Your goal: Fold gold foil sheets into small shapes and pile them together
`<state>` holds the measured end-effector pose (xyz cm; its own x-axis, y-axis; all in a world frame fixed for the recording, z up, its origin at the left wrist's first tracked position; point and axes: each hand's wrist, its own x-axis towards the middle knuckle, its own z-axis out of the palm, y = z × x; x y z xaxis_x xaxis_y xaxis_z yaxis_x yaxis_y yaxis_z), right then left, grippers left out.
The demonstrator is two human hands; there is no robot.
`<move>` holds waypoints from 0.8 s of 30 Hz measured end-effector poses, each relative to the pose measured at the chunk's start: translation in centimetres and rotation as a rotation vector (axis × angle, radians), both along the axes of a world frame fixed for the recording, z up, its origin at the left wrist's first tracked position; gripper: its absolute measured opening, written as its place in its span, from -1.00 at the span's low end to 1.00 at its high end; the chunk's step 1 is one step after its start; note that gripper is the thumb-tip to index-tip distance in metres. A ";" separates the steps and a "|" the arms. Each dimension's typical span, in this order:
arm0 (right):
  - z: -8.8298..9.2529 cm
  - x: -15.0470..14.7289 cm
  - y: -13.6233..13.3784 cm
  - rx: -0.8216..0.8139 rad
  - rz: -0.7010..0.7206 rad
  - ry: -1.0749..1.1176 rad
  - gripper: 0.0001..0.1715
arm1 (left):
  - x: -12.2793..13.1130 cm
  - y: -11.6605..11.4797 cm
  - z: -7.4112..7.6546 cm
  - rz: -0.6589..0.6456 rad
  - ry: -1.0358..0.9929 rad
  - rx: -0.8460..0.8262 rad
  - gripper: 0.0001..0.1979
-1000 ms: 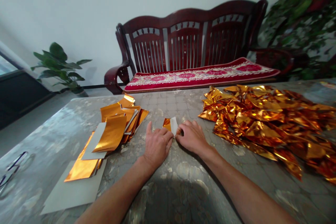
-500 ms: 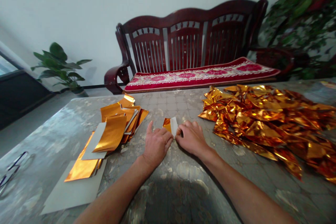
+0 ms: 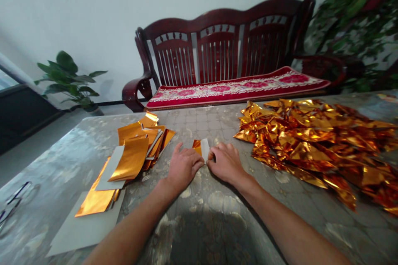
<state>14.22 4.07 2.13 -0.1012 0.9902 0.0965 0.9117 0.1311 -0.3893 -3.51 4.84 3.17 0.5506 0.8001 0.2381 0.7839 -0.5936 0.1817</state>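
Observation:
A small sheet of gold foil paper [image 3: 205, 146] lies on the table in front of me, with a strip of its pale back folded over on the right. My left hand [image 3: 184, 166] pinches its near left part, thumb and fingertips close together. On the near right corner, the curled fingers of my right hand [image 3: 226, 161] grip the same sheet. My fingers hide the sheet's near edge. To the left sits a loose stack of flat gold foil sheets [image 3: 132, 158]. A large heap of folded gold foil pieces [image 3: 306, 140] spreads out on the right.
A grey patterned cover lies over the table [image 3: 199, 124]. Glasses [image 3: 14, 201] rest at its left side, and a plain grey sheet [image 3: 85, 232] lies under the stack. Beyond stand a dark wooden bench [image 3: 217, 56] with a red floral cushion and a potted plant [image 3: 73, 78].
My left fingers have shifted slightly toward me along the sheet's near edge. The right hand keeps its grip, and the view has moved a little.

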 end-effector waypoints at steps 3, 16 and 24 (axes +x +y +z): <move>0.0 0.0 0.0 -0.005 0.006 0.005 -0.94 | 0.1 0.6 0.7 -0.020 0.034 -0.048 -0.86; 0.0 0.2 0.0 0.018 0.018 0.032 -0.94 | 0.7 1.8 1.7 0.028 0.103 -0.178 -0.86; 0.0 0.2 0.0 0.015 0.016 0.033 -0.97 | 1.5 2.1 2.8 0.038 0.166 -0.225 -0.87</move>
<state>14.37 4.12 2.11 -0.1133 0.9869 0.1152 0.8963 0.1516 -0.4168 -2.04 6.95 6.00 0.5357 0.8435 -0.0388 0.8350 -0.5224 0.1731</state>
